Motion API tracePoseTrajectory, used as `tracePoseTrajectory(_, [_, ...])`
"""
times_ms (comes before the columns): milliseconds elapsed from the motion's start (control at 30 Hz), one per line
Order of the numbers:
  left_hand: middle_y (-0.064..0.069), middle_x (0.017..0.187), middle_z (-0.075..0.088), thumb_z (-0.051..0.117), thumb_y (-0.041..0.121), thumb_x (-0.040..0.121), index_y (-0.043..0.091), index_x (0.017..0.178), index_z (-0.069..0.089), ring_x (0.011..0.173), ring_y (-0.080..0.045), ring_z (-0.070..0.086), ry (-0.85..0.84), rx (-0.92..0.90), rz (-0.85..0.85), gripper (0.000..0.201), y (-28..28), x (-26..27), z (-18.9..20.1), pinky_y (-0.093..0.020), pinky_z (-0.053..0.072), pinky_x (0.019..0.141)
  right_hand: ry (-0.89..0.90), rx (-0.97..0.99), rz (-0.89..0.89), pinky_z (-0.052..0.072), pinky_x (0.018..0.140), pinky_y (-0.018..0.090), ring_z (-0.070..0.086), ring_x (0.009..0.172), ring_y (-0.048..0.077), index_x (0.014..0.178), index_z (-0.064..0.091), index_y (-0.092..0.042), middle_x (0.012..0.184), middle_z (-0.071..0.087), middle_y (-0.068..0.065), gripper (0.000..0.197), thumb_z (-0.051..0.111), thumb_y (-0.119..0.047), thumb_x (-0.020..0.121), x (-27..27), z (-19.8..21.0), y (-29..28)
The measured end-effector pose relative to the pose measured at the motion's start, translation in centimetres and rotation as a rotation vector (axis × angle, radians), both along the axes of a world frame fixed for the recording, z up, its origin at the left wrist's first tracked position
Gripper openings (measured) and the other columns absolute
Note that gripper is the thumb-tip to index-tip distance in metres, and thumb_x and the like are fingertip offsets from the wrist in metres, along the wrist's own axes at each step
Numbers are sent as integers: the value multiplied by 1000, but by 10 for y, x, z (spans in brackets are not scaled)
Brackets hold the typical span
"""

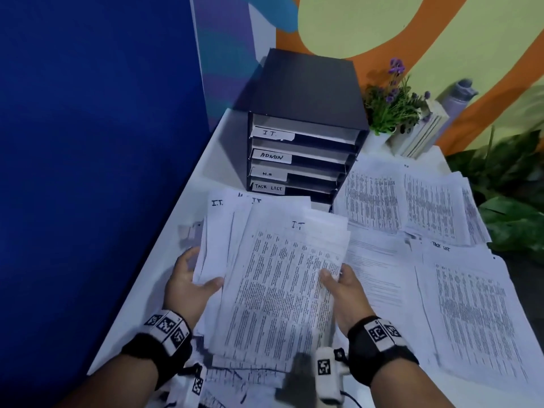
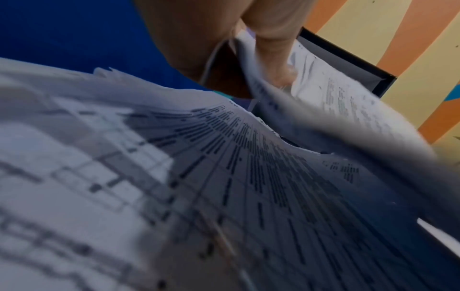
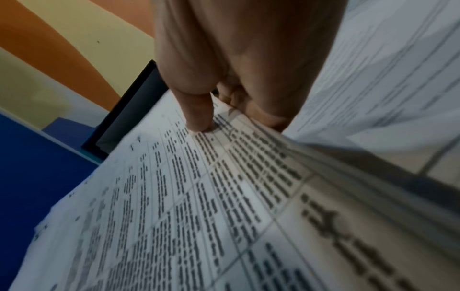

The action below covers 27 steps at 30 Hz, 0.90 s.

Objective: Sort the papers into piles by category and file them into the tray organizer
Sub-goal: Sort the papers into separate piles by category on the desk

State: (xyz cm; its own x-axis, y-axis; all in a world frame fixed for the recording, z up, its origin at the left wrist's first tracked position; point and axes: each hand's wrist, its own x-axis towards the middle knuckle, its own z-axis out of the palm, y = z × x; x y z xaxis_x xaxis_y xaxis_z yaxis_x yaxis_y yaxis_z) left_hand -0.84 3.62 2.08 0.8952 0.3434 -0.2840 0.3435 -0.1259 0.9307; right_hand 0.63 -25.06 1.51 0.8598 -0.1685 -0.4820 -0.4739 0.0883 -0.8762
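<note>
Both hands hold a thick, uneven stack of white printed sheets [image 1: 273,278] marked "I.T." by hand at the top, just in front of the black four-drawer tray organizer [image 1: 303,125] on the white table [image 1: 217,160]. The left hand [image 1: 188,282] clamps the stack's left edge, thumb on top and fingers curled underneath; the left wrist view shows the thumb [image 2: 271,59] pressed onto a curling sheet. The right hand [image 1: 343,290] grips the right edge the same way, its thumb [image 3: 199,110] bearing down on the printed table of the top page while the other fingers are hidden below.

The organizer's drawers carry white labels reading, from top down, I.T., ADMIN, H.R and TASK LIST. To the right of the organizer lie other spread piles of printed papers [image 1: 412,207], one nearer pile [image 1: 471,307] marked TASK LIST. Just right of the organizer's back stands a small potted plant with purple flowers [image 1: 391,104], with a lilac bottle [image 1: 459,95] beyond it.
</note>
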Motion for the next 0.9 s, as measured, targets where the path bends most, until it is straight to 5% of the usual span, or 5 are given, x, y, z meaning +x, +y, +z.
tracePoseTrajectory(133, [16,98,64,78,0,75,29,116,53,88,0,62,5,-24,-9,56,-11,-1,5,-19,49,73,2,23,-48,29,106,30,40,130,14,142,36,-13,130,53,-5,54,62,-19,95,-9,1,10])
tracePoseTrajectory(300, [14,97,68,66,20,89,28,96,64,97,-14,65,1,2,-40,10,-9,2,-5,-29,48,90,47,32,-156,25,111,36,35,140,23,149,28,-5,150,39,4,70,66,-18,92,-11,-10,-4])
tracePoseTrajectory(567, [14,92,66,67,6,86,36,88,57,96,-22,64,73,97,-90,32,-14,0,-18,-27,44,85,123,-25,-171,24,115,44,31,142,29,150,25,-4,155,32,11,67,61,-8,94,-27,-9,-18])
tracePoseTrajectory(833, [-12,143,49,57,12,93,9,141,44,128,-32,48,238,292,-151,49,-19,5,-27,-37,37,106,136,-162,-95,43,96,34,58,97,10,112,57,-21,120,62,2,28,57,-1,92,-27,-19,-27])
tracePoseTrajectory(900, [-12,143,48,54,8,95,8,141,43,128,-31,47,249,316,-154,47,-23,4,-27,-32,34,104,125,-220,-76,40,106,38,56,115,18,128,53,-17,132,57,1,42,59,-6,89,-28,-21,-23])
